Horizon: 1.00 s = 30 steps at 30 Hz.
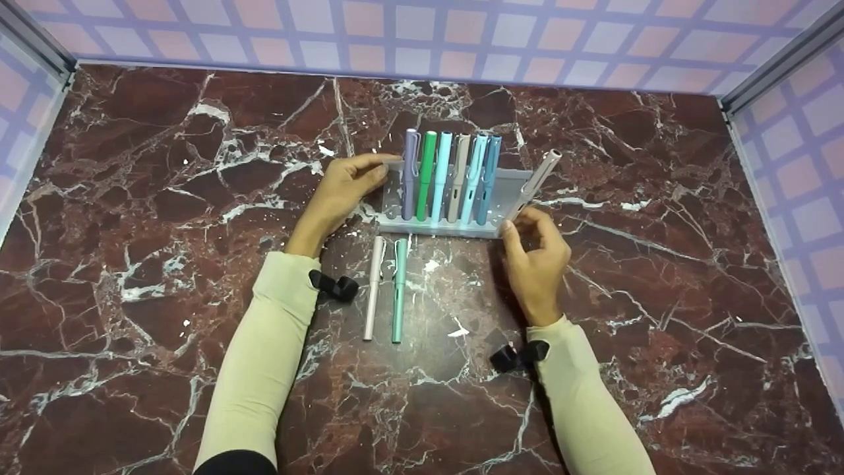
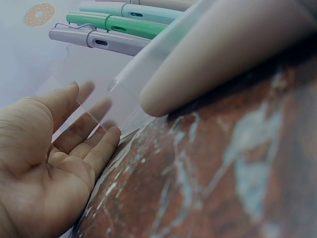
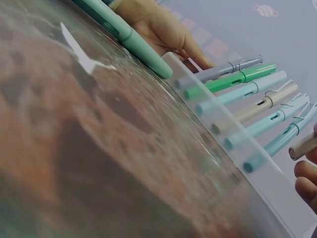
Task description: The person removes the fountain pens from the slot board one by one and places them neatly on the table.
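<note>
A clear pen stand (image 1: pixel 438 229) holds several upright pens in a row: a purple pen (image 1: pixel 410 175), a green pen (image 1: pixel 426 177), light blue ones, a taupe pen (image 1: pixel 459 178) and a dark blue pen (image 1: pixel 490 179). At the stand's left end my left hand (image 1: pixel 337 192) pinches the clear back panel (image 2: pixel 89 69), thumb in front and fingers behind it. My right hand (image 1: pixel 539 260) grips a pale brownish pen (image 1: pixel 539 177) near its lower end. That pen leans to the right, just at the stand's right end, and its end (image 3: pixel 297 151) shows between fingers in the right wrist view.
Two pens lie on the marbled tabletop (image 1: pixel 659 330) in front of the stand, a pale pinkish pen (image 1: pixel 374 290) and a teal green pen (image 1: pixel 399 290). Checkered panels (image 1: pixel 461 39) enclose the back and sides.
</note>
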Each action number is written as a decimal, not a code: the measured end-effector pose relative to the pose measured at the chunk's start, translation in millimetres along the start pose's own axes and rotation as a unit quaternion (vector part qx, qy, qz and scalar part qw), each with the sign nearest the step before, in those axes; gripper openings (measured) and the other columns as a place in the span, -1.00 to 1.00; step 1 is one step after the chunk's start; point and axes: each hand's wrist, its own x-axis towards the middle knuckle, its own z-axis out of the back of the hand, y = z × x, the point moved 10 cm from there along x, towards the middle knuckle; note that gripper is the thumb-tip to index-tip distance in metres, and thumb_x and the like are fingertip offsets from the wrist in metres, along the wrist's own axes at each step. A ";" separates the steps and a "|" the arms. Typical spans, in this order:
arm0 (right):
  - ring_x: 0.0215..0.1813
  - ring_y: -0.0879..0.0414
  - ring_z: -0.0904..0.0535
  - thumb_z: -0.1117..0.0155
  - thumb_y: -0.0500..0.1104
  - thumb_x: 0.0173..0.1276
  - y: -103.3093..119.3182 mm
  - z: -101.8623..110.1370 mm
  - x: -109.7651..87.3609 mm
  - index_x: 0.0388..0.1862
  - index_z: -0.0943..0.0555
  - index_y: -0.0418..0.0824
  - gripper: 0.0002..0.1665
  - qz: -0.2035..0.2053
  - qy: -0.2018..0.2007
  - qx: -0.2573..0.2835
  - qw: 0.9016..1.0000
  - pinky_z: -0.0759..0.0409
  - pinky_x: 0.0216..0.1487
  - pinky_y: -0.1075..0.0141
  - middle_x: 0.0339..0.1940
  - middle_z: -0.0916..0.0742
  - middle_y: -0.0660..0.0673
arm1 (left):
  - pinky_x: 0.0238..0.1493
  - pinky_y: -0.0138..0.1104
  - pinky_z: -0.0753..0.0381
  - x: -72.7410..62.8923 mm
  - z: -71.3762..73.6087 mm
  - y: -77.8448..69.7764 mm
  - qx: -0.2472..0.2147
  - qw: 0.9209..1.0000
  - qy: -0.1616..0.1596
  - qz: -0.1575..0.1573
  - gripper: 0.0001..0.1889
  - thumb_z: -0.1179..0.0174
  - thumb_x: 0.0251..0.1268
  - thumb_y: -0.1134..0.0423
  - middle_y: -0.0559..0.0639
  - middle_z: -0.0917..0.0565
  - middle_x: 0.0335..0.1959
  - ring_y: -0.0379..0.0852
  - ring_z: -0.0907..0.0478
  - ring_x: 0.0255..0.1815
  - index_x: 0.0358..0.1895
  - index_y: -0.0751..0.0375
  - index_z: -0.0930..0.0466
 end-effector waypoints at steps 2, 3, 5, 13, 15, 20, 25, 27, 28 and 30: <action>-0.46 0.22 -0.55 -0.31 -0.56 0.20 -0.9 -2.0 -2.0 -0.25 -0.59 -0.60 -0.86 -0.009 0.007 0.003 1.000 -0.60 -0.40 0.48 -0.46 -0.70 -0.38 | 0.36 -0.33 -0.52 -0.1 0.0 0.0 0.003 1.000 -0.001 0.001 -0.71 -0.08 0.50 0.38 0.13 -0.62 0.25 0.02 -0.55 0.26 0.18 0.23 -0.62; -0.46 0.23 -0.54 -0.30 -0.56 0.19 -1.5 -3.0 -3.0 -0.25 -0.58 -0.61 -0.86 -0.013 0.011 0.004 1.000 -0.59 -0.41 0.49 -0.46 -0.70 -0.39 | 0.36 -0.33 -0.51 -0.2 -0.2 -0.1 0.005 1.000 0.000 0.001 -0.71 -0.08 0.50 0.38 0.13 -0.62 0.25 0.02 -0.54 0.27 0.18 0.23 -0.62; -0.48 0.27 -0.53 -0.31 -0.56 0.19 -6.6 -4.7 -5.5 -0.26 -0.58 -0.60 -0.86 -0.020 0.015 0.002 1.000 -0.56 -0.44 0.51 -0.46 -0.70 -0.39 | 0.38 -0.33 -0.50 -0.2 -0.3 -0.3 0.008 1.000 0.001 -0.001 -0.71 -0.08 0.50 0.37 0.13 -0.62 0.25 0.02 -0.53 0.29 0.18 0.23 -0.62; -0.53 0.29 -0.54 -0.36 -0.48 0.22 -37.1 -10.1 -14.7 -0.24 -0.61 -0.48 -0.86 -0.034 0.038 0.011 0.999 -0.49 -0.58 0.54 -0.48 -0.71 -0.25 | 0.38 -0.33 -0.49 -0.2 0.0 1.1 0.014 1.000 -0.001 0.006 -0.71 -0.06 0.51 0.35 0.11 -0.61 0.27 0.04 -0.52 0.30 0.18 0.21 -0.62; -0.53 0.27 -0.56 -0.36 -0.47 0.23 -37.9 -11.2 -16.2 -0.24 -0.61 -0.47 -0.86 -0.034 0.046 0.021 0.998 -0.51 -0.59 0.53 -0.47 -0.72 -0.24 | 0.39 -0.33 -0.48 -0.1 -0.4 0.5 0.015 1.000 0.000 0.003 -0.71 -0.06 0.51 0.35 0.12 -0.61 0.26 0.03 -0.52 0.30 0.18 0.21 -0.62; -0.52 0.26 -0.58 -0.36 -0.43 0.26 -35.6 -13.8 -19.4 -0.22 -0.61 -0.47 -0.86 -0.033 0.059 0.034 0.997 -0.53 -0.59 0.51 -0.46 -0.73 -0.24 | 0.38 -0.35 -0.49 0.1 -0.5 -0.6 0.015 1.000 -0.001 -0.004 -0.71 -0.08 0.50 0.37 0.12 -0.64 0.24 0.00 -0.53 0.29 0.17 0.21 -0.63; -0.54 0.26 -0.56 -0.36 -0.44 0.26 -33.2 -16.0 -21.9 -0.23 -0.61 -0.48 -0.87 -0.028 0.068 0.037 0.997 -0.50 -0.59 0.52 -0.50 -0.72 -0.24 | 0.36 -0.33 -0.52 0.2 0.5 -0.3 0.023 1.000 -0.005 0.000 -0.71 -0.09 0.50 0.36 0.09 -0.65 0.23 -0.01 -0.55 0.25 0.17 0.18 -0.64; -0.54 0.26 -0.55 -0.37 -0.44 0.26 -32.8 -16.9 -22.8 -0.24 -0.61 -0.48 -0.87 -0.028 0.071 0.039 0.996 -0.51 -0.58 0.52 -0.51 -0.71 -0.24 | 0.36 -0.32 -0.51 0.3 0.5 -0.1 0.021 1.000 -0.004 0.001 -0.71 -0.09 0.50 0.36 0.09 -0.64 0.23 -0.01 -0.55 0.26 0.18 0.18 -0.64; -0.53 0.26 -0.55 -0.37 -0.44 0.26 -32.9 -17.3 -23.4 -0.25 -0.61 -0.48 -0.87 -0.030 0.072 0.039 0.996 -0.51 -0.58 0.52 -0.50 -0.72 -0.24 | 0.37 -0.32 -0.51 0.4 0.4 -0.1 0.021 1.000 -0.004 0.000 -0.71 -0.09 0.50 0.36 0.09 -0.64 0.23 -0.01 -0.55 0.26 0.18 0.19 -0.64; -0.52 0.26 -0.56 -0.38 -0.44 0.26 -32.3 -18.1 -24.6 -0.25 -0.61 -0.48 -0.87 -0.032 0.074 0.039 0.996 -0.54 -0.55 0.52 -0.48 -0.72 -0.26 | 0.38 -0.33 -0.49 0.6 0.1 -0.2 0.020 1.000 -0.002 -0.002 -0.71 -0.10 0.49 0.36 0.10 -0.64 0.24 -0.01 -0.54 0.28 0.18 0.19 -0.63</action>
